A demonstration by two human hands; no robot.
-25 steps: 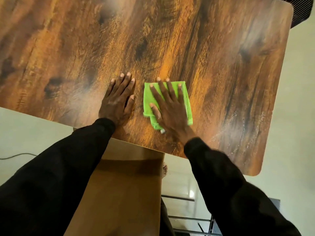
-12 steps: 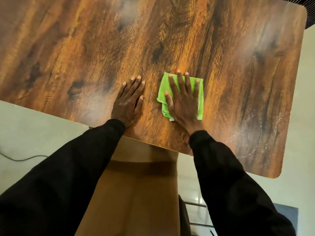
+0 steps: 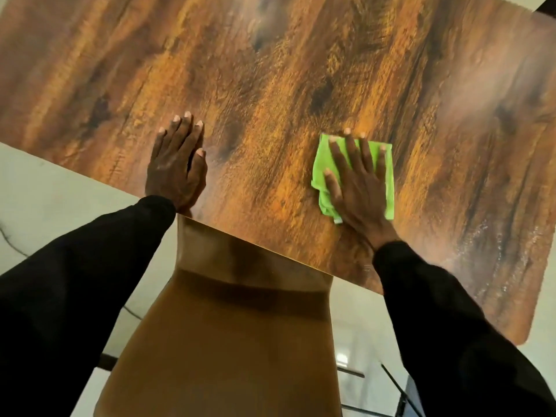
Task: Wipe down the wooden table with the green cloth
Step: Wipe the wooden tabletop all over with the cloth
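One broad wooden table [image 3: 270, 70] takes up most of what I can see from here. Its dark, streaky grain runs away from the person, and it has a rounded near corner on their right. Pale, wet-looking streaks [image 3: 487, 251] show close to that corner. Below the near edge a plain tan-brown panel [image 3: 225, 341] stands between the arms, over a pale floor [image 3: 45, 182]. Both arms reach in wearing black sleeves [image 3: 75, 281]. The left hand [image 3: 176, 164] lies palm down on bare wood by the near edge, fingers straight and pressed together. The right hand [image 3: 358, 182], well apart from it, is also palm down, with fingers straight and spread, pressing on the green cloth [image 3: 320, 159]. The cloth is folded into a rough rectangle and lies flat on the tabletop to the right of the middle, near the front edge. Green shows between and around the fingers.
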